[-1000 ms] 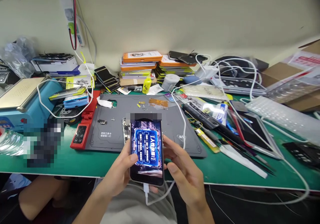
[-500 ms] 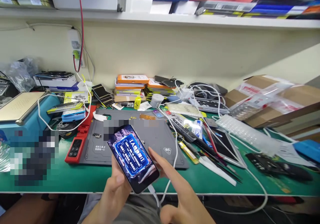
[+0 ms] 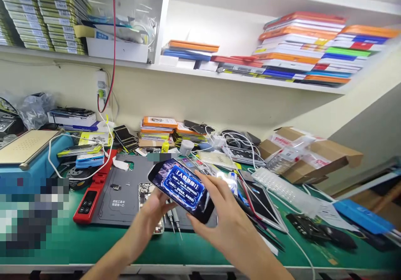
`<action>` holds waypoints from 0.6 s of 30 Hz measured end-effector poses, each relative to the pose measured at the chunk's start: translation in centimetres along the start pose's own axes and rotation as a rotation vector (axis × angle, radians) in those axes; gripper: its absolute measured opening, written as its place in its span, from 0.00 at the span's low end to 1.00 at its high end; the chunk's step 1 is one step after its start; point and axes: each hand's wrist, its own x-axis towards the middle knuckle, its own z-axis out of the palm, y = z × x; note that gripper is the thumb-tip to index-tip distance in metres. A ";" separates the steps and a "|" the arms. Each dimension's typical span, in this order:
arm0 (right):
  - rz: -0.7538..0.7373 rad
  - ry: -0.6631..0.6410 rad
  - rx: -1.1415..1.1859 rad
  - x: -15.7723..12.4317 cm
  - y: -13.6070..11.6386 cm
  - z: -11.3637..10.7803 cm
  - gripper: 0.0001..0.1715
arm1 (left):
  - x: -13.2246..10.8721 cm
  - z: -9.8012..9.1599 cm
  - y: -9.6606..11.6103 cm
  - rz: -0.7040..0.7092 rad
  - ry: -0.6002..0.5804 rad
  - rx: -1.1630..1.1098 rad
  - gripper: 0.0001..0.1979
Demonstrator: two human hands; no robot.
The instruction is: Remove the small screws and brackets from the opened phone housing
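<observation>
A lit smartphone is held tilted above the front of the bench, its screen showing a blue glowing panel with white Chinese text. My left hand grips its lower left side. My right hand is closed around its right end, fingers along the top edge and thumb below. Beneath the phone lies an opened phone housing with its inner parts exposed, partly hidden by my left hand. Thin pointed tools stick out beside it on the grey work mat.
A red device with buttons borders the mat. Left of it stands a blue machine with a gold top. White cables, tools and a tablet-like panel crowd the right. An open cardboard box stands behind, under a loaded shelf.
The phone has risen and turned closer to level. My right hand has gone from a pointing finger near its edge to gripping it. The white cable at its lower end no longer shows.
</observation>
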 end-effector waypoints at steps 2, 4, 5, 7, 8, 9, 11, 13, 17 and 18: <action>-0.100 0.009 -0.085 1.7 1.0 -0.5 0.51 | 1.1 -0.9 2.2 -0.054 0.069 0.060 0.38; -0.233 0.036 -0.158 3.7 2.0 -0.6 0.52 | 2.5 -1.7 4.3 -0.075 0.153 0.151 0.38; -0.269 0.029 -0.189 4.8 2.5 -0.4 0.52 | 3.3 -2.1 5.2 -0.085 0.184 0.209 0.37; -0.278 0.038 -0.193 7.0 3.5 0.5 0.52 | 5.3 -3.1 6.9 -0.076 0.222 0.252 0.30; -0.283 0.043 -0.191 8.1 3.9 1.1 0.52 | 6.3 -3.7 7.5 -0.069 0.237 0.275 0.25; -0.288 0.041 -0.189 9.2 4.4 1.9 0.51 | 7.3 -4.5 8.1 -0.060 0.253 0.300 0.21; -0.291 0.035 -0.190 11.2 5.4 3.5 0.49 | 9.3 -6.1 8.9 -0.072 0.273 0.355 0.17; -0.298 0.034 -0.200 12.9 6.4 5.1 0.44 | 10.9 -7.9 9.4 -0.106 0.290 0.411 0.19; -0.323 0.033 -0.243 14.8 8.0 7.8 0.29 | 12.8 -10.7 9.3 -0.138 0.324 0.514 0.21; -0.332 0.035 -0.258 15.0 8.3 8.4 0.28 | 13.1 -11.2 9.1 -0.140 0.332 0.540 0.21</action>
